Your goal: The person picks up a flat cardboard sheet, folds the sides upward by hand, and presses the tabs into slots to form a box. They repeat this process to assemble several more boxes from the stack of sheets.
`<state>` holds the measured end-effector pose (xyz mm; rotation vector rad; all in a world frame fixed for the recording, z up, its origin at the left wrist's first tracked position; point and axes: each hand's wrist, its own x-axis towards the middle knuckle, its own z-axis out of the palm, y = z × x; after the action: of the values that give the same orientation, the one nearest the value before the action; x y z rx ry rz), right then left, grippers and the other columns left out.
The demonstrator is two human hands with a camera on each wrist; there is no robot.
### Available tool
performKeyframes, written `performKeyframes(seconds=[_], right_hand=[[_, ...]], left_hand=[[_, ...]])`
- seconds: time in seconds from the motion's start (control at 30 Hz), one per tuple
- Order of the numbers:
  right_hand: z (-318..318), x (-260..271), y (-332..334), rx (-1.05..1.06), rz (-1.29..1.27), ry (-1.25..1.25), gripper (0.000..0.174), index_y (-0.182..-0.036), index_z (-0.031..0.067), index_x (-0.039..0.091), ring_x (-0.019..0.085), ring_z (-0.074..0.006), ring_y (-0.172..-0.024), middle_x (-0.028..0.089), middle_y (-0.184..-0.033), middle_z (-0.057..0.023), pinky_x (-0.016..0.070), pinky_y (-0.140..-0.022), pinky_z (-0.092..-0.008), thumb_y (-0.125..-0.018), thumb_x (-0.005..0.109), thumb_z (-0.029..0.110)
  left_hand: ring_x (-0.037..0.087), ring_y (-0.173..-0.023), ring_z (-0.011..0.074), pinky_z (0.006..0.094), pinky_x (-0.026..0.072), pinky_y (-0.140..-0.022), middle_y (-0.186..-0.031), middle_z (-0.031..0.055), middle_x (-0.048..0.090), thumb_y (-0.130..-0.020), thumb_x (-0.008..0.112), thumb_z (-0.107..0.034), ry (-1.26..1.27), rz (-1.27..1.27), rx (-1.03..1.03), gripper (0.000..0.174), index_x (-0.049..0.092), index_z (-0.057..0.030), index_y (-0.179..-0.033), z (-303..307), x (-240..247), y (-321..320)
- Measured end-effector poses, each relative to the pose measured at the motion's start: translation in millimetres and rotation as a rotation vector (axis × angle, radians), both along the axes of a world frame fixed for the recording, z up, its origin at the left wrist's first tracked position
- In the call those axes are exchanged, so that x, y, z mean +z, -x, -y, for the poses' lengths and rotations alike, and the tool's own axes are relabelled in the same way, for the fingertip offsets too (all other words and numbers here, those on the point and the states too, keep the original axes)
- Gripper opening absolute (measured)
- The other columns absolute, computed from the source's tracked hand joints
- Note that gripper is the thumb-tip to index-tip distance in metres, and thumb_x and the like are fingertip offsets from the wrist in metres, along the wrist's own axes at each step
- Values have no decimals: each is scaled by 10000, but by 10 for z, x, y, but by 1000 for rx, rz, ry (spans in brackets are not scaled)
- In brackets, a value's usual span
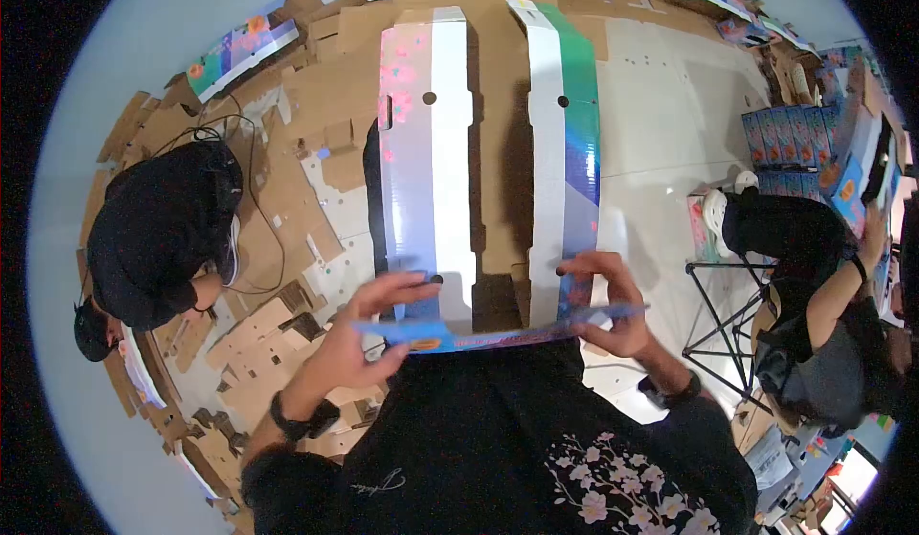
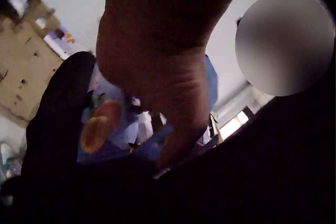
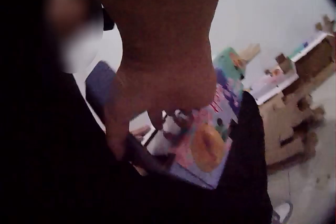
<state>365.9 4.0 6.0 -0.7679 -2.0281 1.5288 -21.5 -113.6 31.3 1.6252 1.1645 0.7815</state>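
A long printed cardboard box [image 1: 455, 181] lies lengthwise in front of me, its far end away from my lap. Its two long sides have white inner strips with round holes and coloured outer faces with blossoms and green and blue areas. Across its near end stands a narrow blue flap [image 1: 498, 338]. My left hand [image 1: 364, 334] grips the near left corner, fingers reaching over the side and thumb at the flap. At the near right corner my right hand [image 1: 617, 310] holds the box, with bent fingers on the side and thumb by the flap. Both wrist views are dark, and the palms are hidden.
A person in black [image 1: 172, 229] crouches at the left among flattened cardboard pieces [image 1: 273, 344]. At the right another person [image 1: 814, 344] sits by a black folding stool frame [image 1: 723, 329], handling a printed box. Behind them stand stacked printed packs [image 1: 785, 138].
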Motion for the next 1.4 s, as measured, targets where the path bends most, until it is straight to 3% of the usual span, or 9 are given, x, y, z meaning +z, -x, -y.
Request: performKeyframes(seconds=[0.13,0.33,0.43,0.63,0.97,1.07,1.17,1.3,1.4], right_hand=[[282,-376,487,-953,-232,172,695,-1501,28,355,490,-254,-1302,524,-1367,-156,420,-1103,-389,-923,740,62],[390,-262,584,-824,20,-156,393,-1405,-48,553,537,-253,-1283,508,-1428,-189,462,-1061,-375,-1102,425,167],[396,-325,520,-791,74,-218,416,-1427,-37,556,540,-259,-1274,512,-1419,-194,480,-1041,-376,-1110,399,182],[393,-312,546,-836,110,-194,391,-1380,1,620,518,-306,-1305,542,-1392,-199,395,-1136,-426,-1085,433,175],[46,-492,394,-581,67,552,734,-1614,49,303,448,-235,-1394,472,-1534,-173,357,-1169,-395,-1024,651,312],[-243,75,399,-494,-47,407,848,-1614,18,285,433,-255,-1428,453,-1560,-176,345,-1184,-403,-935,751,221],[-516,792,434,-375,35,21,969,-1605,24,315,358,-294,-1496,368,-1622,-203,306,-1218,-425,-811,841,198],[-580,1628,599,-99,305,-451,1011,-1580,77,398,413,-393,-1452,381,-1610,-217,327,-1198,-467,-712,890,239],[-570,1875,779,-23,407,-621,1054,-1548,53,446,457,-420,-1406,412,-1589,-225,348,-1170,-481,-606,901,181]], left_hand=[[561,-1262,296,475,410,-1113,-1350,239,531,-957,607,-26,-109,287,619,688,201,-3,-1512,69,-450,-480],[248,-1540,336,461,153,-1258,-1668,211,246,-1113,256,-391,-145,-85,625,651,288,57,-1583,-91,-433,-581],[233,-1536,370,465,152,-1263,-1651,243,223,-1102,267,-208,-89,28,596,552,262,29,-1601,-48,-387,-574],[206,-1546,375,456,157,-1262,-1660,241,193,-1125,257,-276,-83,-28,525,568,235,8,-1617,-43,-408,-523],[260,-1526,266,388,202,-1244,-1665,189,235,-1094,430,-200,116,153,608,607,210,-9,-1626,-117,-633,-499],[376,-1433,322,439,261,-1213,-1593,212,330,-992,626,-115,121,330,666,741,220,17,-1598,-149,-581,-521],[335,-1476,335,456,247,-1222,-1593,219,328,-916,734,-167,-297,-145,736,872,217,29,-1590,-304,-331,-237],[306,-1498,321,483,221,-1234,-1611,233,298,-742,908,-271,-830,-129,835,1129,219,33,-1583,-767,744,296],[435,-1426,283,462,314,-1198,-1545,216,433,-697,949,-239,-562,-70,968,1055,359,43,-1524,-751,880,442]])
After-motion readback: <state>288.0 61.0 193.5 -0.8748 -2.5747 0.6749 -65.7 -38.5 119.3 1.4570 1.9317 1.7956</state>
